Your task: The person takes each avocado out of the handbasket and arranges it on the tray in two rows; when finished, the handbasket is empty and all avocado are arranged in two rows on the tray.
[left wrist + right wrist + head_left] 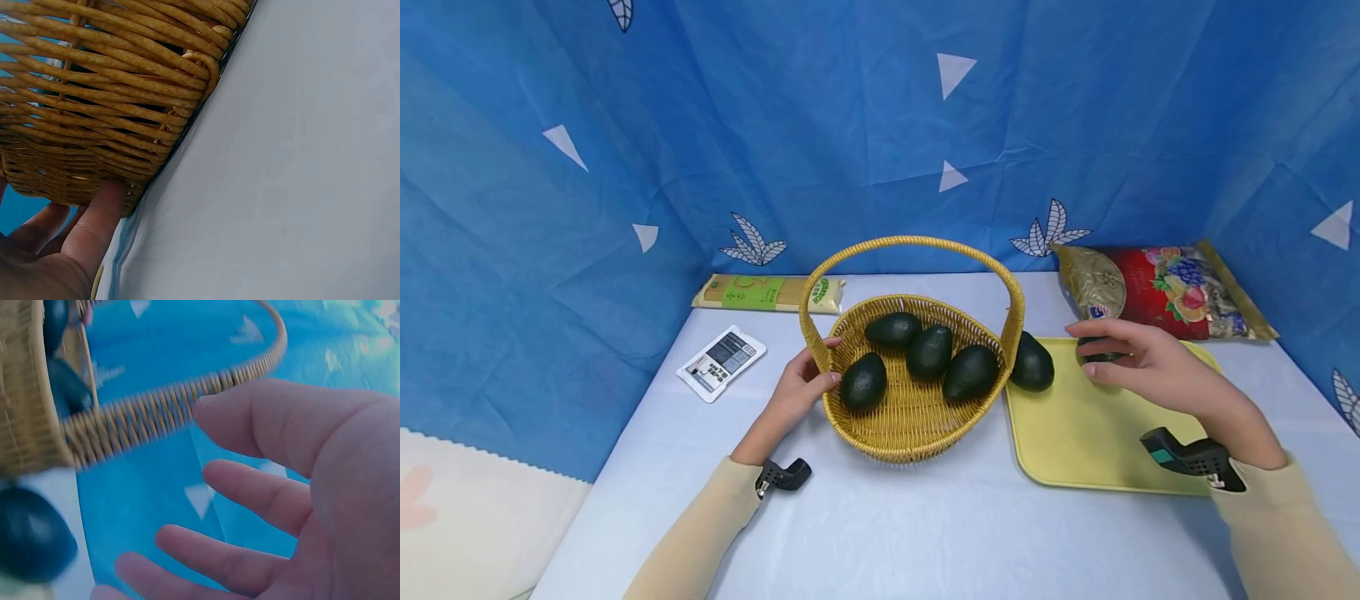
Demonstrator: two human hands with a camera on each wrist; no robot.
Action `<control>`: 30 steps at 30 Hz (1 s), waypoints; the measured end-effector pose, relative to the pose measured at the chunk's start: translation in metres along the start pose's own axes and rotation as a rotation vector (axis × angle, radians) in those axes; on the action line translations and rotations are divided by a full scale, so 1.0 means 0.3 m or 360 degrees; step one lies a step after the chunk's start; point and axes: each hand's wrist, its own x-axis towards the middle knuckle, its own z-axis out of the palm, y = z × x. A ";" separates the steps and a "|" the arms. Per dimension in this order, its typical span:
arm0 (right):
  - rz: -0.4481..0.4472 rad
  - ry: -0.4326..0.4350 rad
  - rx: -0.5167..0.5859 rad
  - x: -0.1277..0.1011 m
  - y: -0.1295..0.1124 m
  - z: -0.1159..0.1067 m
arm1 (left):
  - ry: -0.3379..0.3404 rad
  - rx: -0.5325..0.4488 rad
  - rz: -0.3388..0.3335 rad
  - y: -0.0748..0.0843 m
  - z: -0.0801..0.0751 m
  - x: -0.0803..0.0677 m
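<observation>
A woven yellow basket (pixel 917 446) with a tall handle (pixel 917 243) stands mid-table and holds several dark green avocados (pixel 929 352). My left hand (pixel 805 385) grips its left rim; in the left wrist view the thumb (pixel 100 219) presses the basket wall (pixel 94 94). A yellow tray (pixel 1075 433) lies to the right. One avocado (pixel 1032 363) rests on it against the basket. My right hand (pixel 1123 362) hovers over a second avocado (pixel 1101 353) at the tray's far side. In the right wrist view the fingers (pixel 250 487) are spread and hold nothing, with an avocado (pixel 31 534) at lower left.
A pale green packet (pixel 767 293) lies at the back left and a white card (pixel 721 362) left of the basket. A red and gold snack bag (pixel 1165 292) leans behind the tray. Blue cloth walls close in the back and both sides.
</observation>
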 end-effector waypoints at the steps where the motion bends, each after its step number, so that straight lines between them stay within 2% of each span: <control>1: -0.0024 -0.0025 0.0009 0.002 -0.015 0.014 | 0.0001 0.0001 0.0001 -0.001 0.000 0.000; 10: -0.0317 -0.0226 0.0062 0.050 -0.152 0.140 | 0.0003 0.0014 0.0001 -0.001 -0.002 0.001; 13: -0.0361 -0.0288 0.0108 0.082 -0.177 0.180 | 0.0003 0.0012 0.0006 -0.003 -0.001 0.002; 23: -0.0216 -0.0489 0.0236 0.223 -0.239 0.332 | -0.0008 -0.0002 0.0023 -0.007 0.003 0.005; 27: -0.0213 -0.0546 0.0219 0.277 -0.267 0.393 | -0.0001 0.0004 0.0009 -0.002 0.000 0.004; 30: -0.0184 -0.0583 0.0144 0.313 -0.278 0.435 | -0.0003 0.0012 0.0005 -0.002 -0.001 0.003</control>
